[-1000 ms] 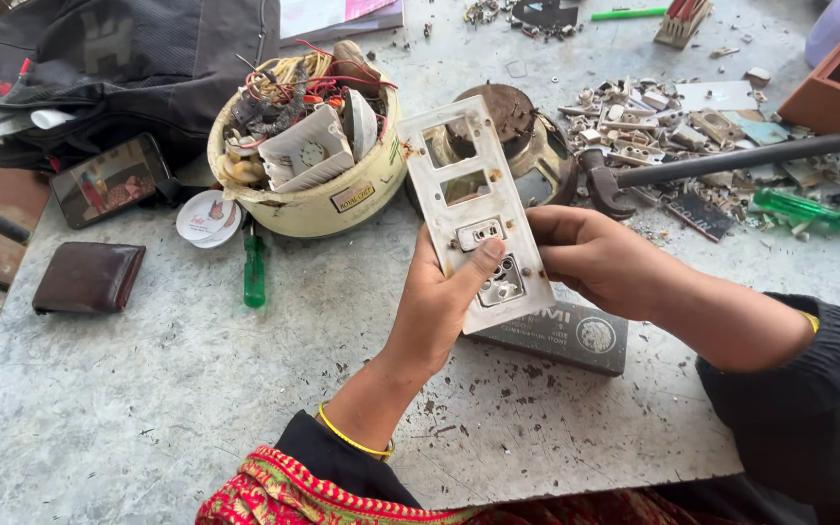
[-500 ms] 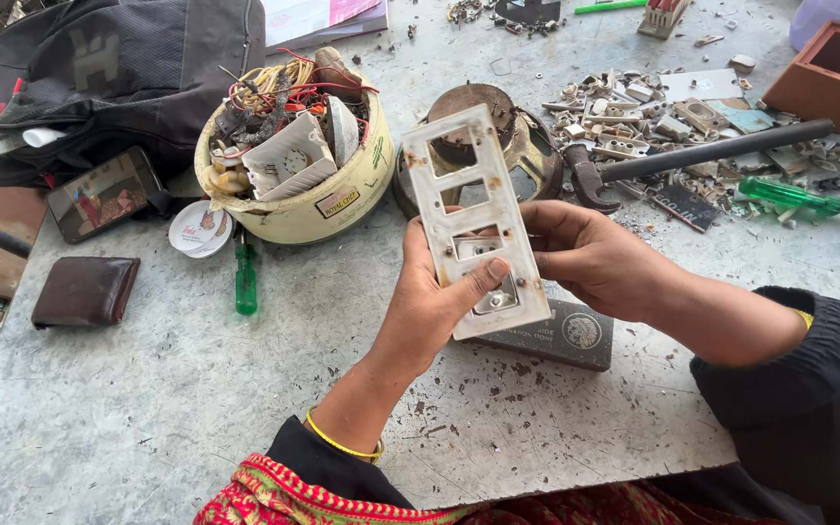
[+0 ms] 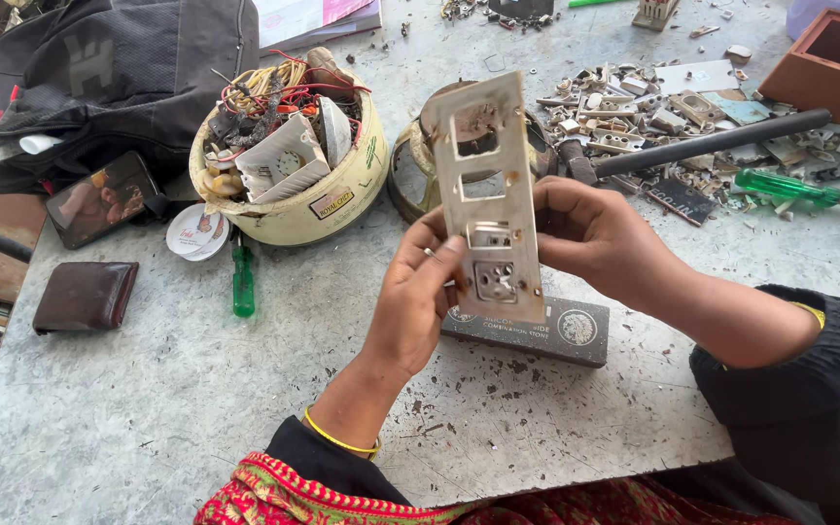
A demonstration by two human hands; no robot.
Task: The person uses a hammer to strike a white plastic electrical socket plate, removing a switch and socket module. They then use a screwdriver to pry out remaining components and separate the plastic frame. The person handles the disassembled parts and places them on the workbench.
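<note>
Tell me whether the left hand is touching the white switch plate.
Touching. The head view shows the left hand with its thumb pressed on the face of the white switch plate and fingers wrapped behind its edge; the right hand holds the other edge.

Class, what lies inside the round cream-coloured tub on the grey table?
The round cream-coloured tub holds tangled red and yellow wires and a white plastic switch plate. Anything beneath them is covered.

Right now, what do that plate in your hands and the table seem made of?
Plate: probably off-white moulded plastic, matte and grimy, with neat rectangular cut-outs. Table: looks like grey speckled stone or concrete, rough, stained and chipped at the near edge.
</note>
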